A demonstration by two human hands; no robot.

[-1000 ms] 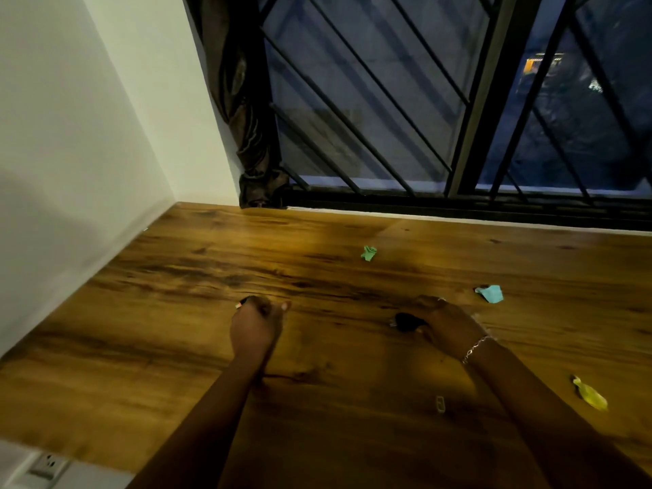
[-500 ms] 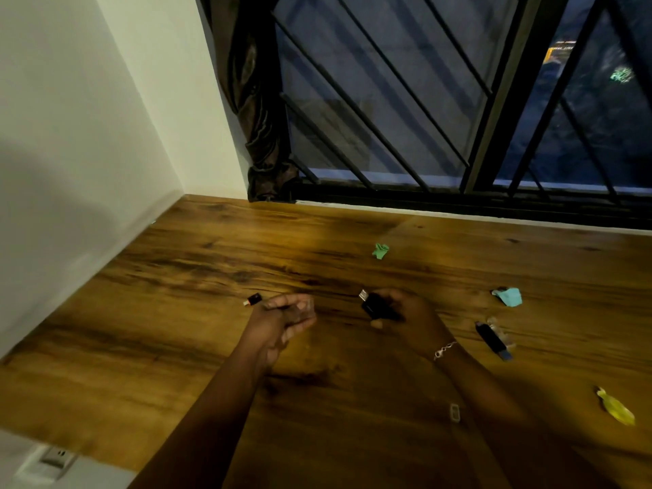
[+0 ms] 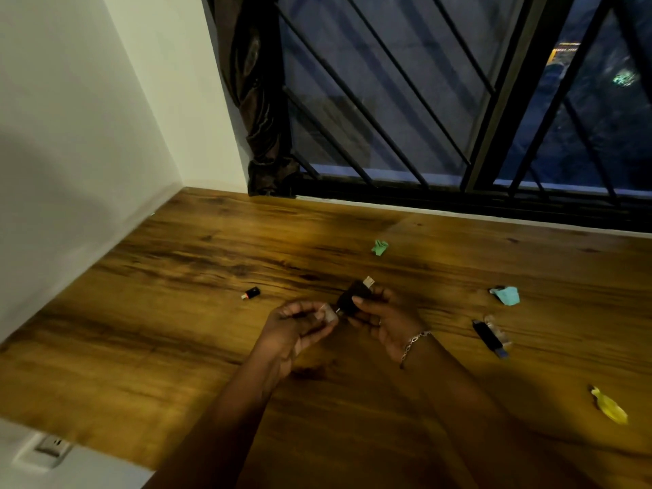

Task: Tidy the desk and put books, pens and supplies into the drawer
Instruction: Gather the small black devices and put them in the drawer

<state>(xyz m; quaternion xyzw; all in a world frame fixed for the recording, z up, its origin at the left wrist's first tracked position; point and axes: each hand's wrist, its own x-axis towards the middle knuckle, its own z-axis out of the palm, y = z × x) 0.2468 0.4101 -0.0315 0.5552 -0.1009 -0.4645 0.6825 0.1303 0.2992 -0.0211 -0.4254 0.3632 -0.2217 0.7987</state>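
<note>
1. Now, the wooden desk [image 3: 141, 347] fills most of the view, from the white wall [image 3: 70, 135] on the left to the right edge.
2. Behind the desk is a big dark window [image 3: 405, 100] with black bars. A brown curtain [image 3: 261, 118] hangs bunched in the corner.
3. The right hand [image 3: 388, 321] is over the middle of the desk. Its fingers and thumb curl round a black stick [image 3: 354, 296], and the stick's metal plug points up and away. A silver bracelet [image 3: 414, 342] sits on that wrist.
4. The left hand [image 3: 293, 326] is just beside the right one, with its fingers curled in. It pinches a small clear piece [image 3: 330, 314] that touches the low end of the black stick (it is too blurry to tell what the piece is).
5. A white wall socket [image 3: 49, 448] shows below the desk's near left corner.
6. A long black thing with a blue tip [image 3: 488, 338] lies on the desk to the right of the hands.
7. A yellow scrap [image 3: 610, 405] lies near the right edge.
8. A blue scrap [image 3: 507, 295] lies just past the long black thing.
9. A green scrap [image 3: 379, 247] lies farther back, near the window.
10. A tiny black cap [image 3: 251, 293] lies on the desk, left of the hands and apart from them.
</note>
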